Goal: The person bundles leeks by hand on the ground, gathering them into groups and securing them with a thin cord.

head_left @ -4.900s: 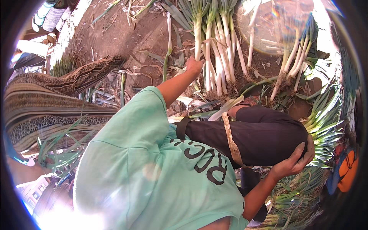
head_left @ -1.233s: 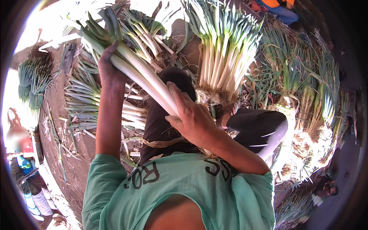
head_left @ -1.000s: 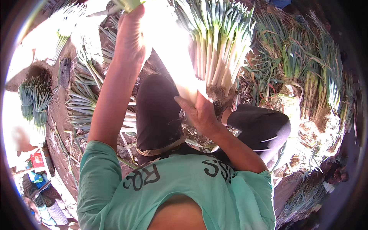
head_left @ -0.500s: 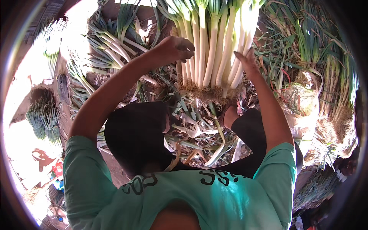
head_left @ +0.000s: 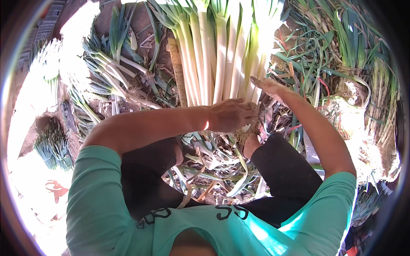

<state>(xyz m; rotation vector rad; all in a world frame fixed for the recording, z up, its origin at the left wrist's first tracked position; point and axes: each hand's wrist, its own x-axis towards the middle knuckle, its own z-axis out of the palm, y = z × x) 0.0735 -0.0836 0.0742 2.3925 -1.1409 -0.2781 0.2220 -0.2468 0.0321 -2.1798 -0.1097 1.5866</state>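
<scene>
A big bundle of leeks (head_left: 222, 55) with white stalks and green tops lies in front of me, roots toward my knees. My left hand (head_left: 232, 114) reaches across and presses on the root end of the bundle, fingers curled over the stalks. My right hand (head_left: 267, 87) rests flat against the bundle's right side, fingers straight. Both hands hold the bundle together between them. Trimmed leaves and peelings (head_left: 213, 166) lie between my knees.
More leeks (head_left: 106, 72) lie loose on the dirt to the left. A small tied bunch (head_left: 53, 147) sits at far left. Heaps of green tops and rooty leeks (head_left: 367, 85) fill the right side. My dark trousers (head_left: 286, 170) frame the scrap pile.
The stalks I was lifting with both hands now lie on the big bundle. My left hand has dropped to the root end and my right hand has moved to the bundle's side.
</scene>
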